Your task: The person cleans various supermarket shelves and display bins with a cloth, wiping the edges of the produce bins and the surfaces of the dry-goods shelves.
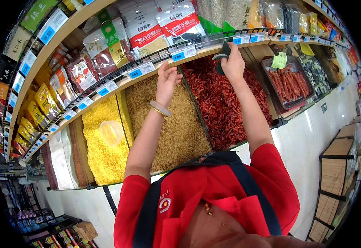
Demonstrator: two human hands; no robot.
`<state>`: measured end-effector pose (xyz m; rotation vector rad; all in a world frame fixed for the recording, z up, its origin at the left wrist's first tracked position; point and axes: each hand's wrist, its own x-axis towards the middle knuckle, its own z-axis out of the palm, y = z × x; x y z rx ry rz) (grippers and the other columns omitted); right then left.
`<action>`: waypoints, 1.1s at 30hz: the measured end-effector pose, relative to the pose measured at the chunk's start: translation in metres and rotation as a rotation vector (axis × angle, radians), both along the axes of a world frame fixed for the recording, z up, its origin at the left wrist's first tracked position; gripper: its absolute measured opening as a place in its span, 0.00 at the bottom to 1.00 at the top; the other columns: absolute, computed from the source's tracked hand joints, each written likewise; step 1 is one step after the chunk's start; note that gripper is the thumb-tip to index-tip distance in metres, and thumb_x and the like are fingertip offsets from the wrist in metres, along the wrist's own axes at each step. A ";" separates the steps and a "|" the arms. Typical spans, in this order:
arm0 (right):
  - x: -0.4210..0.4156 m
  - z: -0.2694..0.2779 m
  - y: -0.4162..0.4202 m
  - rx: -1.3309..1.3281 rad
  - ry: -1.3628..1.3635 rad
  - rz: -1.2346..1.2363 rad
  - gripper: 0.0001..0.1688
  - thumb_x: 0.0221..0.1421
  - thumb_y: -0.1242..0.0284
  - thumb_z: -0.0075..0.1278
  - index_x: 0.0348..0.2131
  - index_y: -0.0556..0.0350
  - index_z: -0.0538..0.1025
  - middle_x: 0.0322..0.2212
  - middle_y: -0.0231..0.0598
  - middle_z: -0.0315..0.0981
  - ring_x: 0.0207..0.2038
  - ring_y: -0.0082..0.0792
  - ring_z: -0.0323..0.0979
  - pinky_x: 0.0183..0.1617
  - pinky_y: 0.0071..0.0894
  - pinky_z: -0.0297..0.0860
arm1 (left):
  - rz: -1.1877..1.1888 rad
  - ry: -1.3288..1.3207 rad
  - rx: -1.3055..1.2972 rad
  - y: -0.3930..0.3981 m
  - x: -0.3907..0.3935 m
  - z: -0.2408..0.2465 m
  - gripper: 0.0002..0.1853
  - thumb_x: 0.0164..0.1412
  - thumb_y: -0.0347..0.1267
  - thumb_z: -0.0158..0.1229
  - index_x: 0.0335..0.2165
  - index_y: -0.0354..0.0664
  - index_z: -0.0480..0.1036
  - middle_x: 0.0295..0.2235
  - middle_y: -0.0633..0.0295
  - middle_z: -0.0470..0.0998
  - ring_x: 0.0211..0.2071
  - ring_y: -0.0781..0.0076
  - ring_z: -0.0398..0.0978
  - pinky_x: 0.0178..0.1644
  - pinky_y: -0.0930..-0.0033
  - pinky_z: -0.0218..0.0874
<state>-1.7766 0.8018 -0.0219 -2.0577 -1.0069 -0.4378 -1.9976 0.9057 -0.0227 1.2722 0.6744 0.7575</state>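
Observation:
My right hand [233, 66] grips a dark green cloth [226, 51] at the front edge of the shelf [155, 73]. Under it lies an open bin of dried red chillies [222, 114]. My left hand [167, 80], with a bangle at the wrist, is raised by the same shelf edge, its fingers loosely apart and holding nothing. Whether its fingertips touch the edge, I cannot tell. Beneath that forearm is a bin of brown grain [180, 133]. Printed price labels [184, 53] line the shelf front between my hands.
Packaged dry goods [180, 24] fill the shelf behind a black wire rail [155, 57]. To the left, a clear plastic tub [111, 133] rests on yellow grain [104, 164]. A dark basket [284, 104] of reddish meat sticks stands right. Wooden-topped units [332, 173] stand farther right.

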 end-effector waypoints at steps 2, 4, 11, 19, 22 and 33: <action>-0.001 -0.003 0.003 0.021 0.067 -0.031 0.26 0.41 0.79 0.51 0.45 0.55 0.67 0.43 0.43 0.70 0.43 0.46 0.68 0.47 0.41 0.66 | -0.010 -0.045 -0.011 0.003 0.005 0.003 0.24 0.63 0.31 0.47 0.56 0.39 0.53 0.47 0.55 0.68 0.41 0.68 0.72 0.46 0.71 0.65; 0.002 -0.011 0.005 0.034 -0.095 0.005 0.26 0.41 0.79 0.50 0.45 0.55 0.68 0.44 0.43 0.69 0.45 0.45 0.68 0.48 0.40 0.66 | -0.071 -0.072 -0.058 0.006 0.009 0.004 0.24 0.63 0.31 0.47 0.55 0.38 0.53 0.47 0.55 0.68 0.42 0.68 0.72 0.46 0.70 0.65; -0.007 -0.016 0.010 0.102 -0.154 0.019 0.27 0.40 0.80 0.49 0.45 0.55 0.69 0.48 0.41 0.67 0.48 0.44 0.67 0.51 0.38 0.65 | -0.236 -0.243 -0.230 0.021 0.008 0.006 0.15 0.63 0.32 0.47 0.47 0.37 0.65 0.44 0.57 0.72 0.42 0.68 0.72 0.46 0.69 0.64; -0.077 -0.014 0.029 0.039 -0.186 0.131 0.32 0.35 0.79 0.51 0.46 0.59 0.69 0.48 0.43 0.66 0.42 0.44 0.68 0.46 0.39 0.67 | -0.263 -0.224 -0.094 0.026 0.003 0.024 0.15 0.64 0.33 0.47 0.46 0.35 0.67 0.45 0.57 0.72 0.43 0.70 0.72 0.46 0.70 0.64; -0.093 -0.010 0.040 0.040 -0.208 0.176 0.31 0.35 0.81 0.50 0.46 0.60 0.69 0.48 0.45 0.67 0.40 0.45 0.70 0.44 0.38 0.69 | -0.285 -0.205 -0.064 0.023 0.000 0.027 0.17 0.63 0.33 0.47 0.47 0.35 0.67 0.46 0.57 0.72 0.43 0.70 0.72 0.47 0.71 0.64; -0.152 -0.012 0.069 0.019 -0.200 0.394 0.31 0.36 0.79 0.52 0.46 0.59 0.70 0.48 0.46 0.67 0.44 0.44 0.69 0.47 0.38 0.67 | 0.065 -0.154 0.004 0.021 -0.072 0.000 0.18 0.64 0.34 0.48 0.50 0.38 0.62 0.45 0.56 0.71 0.41 0.71 0.72 0.46 0.71 0.64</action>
